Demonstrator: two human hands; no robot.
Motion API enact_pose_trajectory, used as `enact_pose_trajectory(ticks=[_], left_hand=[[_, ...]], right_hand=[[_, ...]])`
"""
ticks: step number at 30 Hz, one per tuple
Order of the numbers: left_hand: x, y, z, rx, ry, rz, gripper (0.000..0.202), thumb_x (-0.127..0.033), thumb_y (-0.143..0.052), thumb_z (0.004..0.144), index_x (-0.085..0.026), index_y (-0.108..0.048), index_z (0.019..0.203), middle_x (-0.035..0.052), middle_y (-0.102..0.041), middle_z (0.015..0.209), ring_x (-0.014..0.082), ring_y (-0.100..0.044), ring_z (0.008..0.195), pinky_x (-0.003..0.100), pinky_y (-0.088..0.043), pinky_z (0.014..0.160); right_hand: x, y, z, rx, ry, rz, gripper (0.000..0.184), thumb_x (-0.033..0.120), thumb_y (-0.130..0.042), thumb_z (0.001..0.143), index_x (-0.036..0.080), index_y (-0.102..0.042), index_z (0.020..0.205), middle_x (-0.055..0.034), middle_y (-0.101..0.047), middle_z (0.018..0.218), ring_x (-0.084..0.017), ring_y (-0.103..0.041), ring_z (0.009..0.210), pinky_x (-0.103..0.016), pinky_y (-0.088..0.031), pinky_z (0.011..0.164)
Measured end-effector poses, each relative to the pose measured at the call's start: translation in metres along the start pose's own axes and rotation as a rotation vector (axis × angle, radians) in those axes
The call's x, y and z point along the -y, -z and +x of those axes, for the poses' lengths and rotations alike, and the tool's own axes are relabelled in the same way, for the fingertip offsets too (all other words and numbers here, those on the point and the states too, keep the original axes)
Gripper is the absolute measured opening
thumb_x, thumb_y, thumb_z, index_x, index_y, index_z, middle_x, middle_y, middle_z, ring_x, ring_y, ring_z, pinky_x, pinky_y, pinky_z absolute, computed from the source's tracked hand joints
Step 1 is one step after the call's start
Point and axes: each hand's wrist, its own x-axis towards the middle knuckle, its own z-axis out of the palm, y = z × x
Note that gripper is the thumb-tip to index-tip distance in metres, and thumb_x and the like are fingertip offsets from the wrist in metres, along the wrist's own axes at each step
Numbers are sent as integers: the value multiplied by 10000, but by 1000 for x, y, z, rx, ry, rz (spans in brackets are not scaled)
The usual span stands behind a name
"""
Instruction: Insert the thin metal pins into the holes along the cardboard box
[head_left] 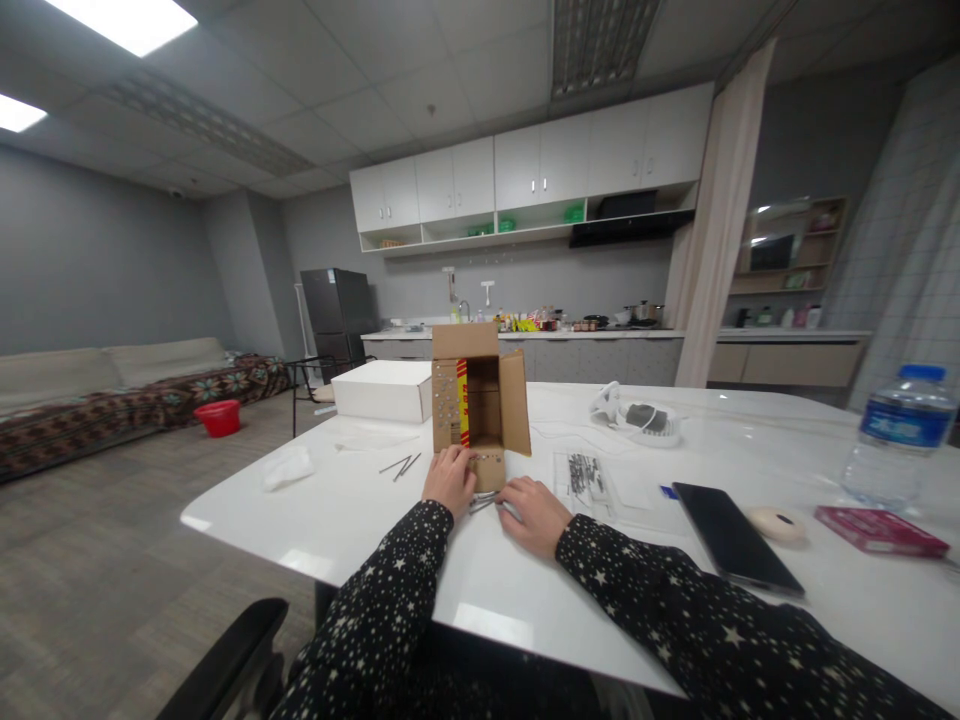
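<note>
A small open cardboard box (480, 400) lies on its side on the white table (390, 520), its mouth facing me and its flaps spread. My left hand (450, 480) rests on the lower flap, fingers curled over its edge. My right hand (534, 512) lies just right of that flap, fingers bent around small metal pieces I cannot make out. Both arms wear dark star-patterned sleeves.
On the table: a white box (382, 390), thin metal rods (401, 466), crumpled tissue (286, 468), a clear bag of small parts (586, 476), a white headset (637, 418), a black phone (736, 538), a red booklet (879, 530), a water bottle (896, 435). A red basin (219, 417) stands on the floor.
</note>
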Motion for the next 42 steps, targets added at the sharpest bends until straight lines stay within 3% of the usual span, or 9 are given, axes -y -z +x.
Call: enact_pose_trajectory(ticks=[17, 28, 36, 42], left_hand=[[-5, 4, 8, 63, 21, 120, 240, -136, -465, 817, -215, -571, 1018, 69, -551, 1003, 227, -482, 982, 364, -399, 844], [-20, 6, 23, 117, 111, 232, 173, -199, -491, 805, -206, -547, 969, 83, -552, 981, 249, -489, 958, 371, -373, 814], [-23, -5, 21, 34, 196, 221, 173, -216, -467, 817, -195, -555, 965, 98, -555, 982, 264, -482, 967, 397, -362, 826], [-18, -9, 21, 50, 237, 189, 192, -237, -477, 820, -206, -561, 990, 88, -557, 989, 259, -479, 984, 397, -360, 840]], right_hand=[[1, 1, 0, -2, -4, -3, 159, 212, -507, 853, 183, -631, 947, -48, -608, 942, -179, -519, 935, -290, -356, 835], [0, 1, 1, -4, 11, 0, 164, 201, -506, 850, 176, -629, 955, -53, -610, 941, -182, -516, 950, -293, -357, 848], [0, 1, 0, -3, 7, -10, 162, 200, -510, 850, 174, -630, 955, -55, -610, 944, -181, -516, 941, -294, -359, 836], [0, 2, 0, -2, 0, -6, 161, 198, -511, 848, 178, -633, 951, -51, -614, 943, -181, -519, 938, -294, -355, 835]])
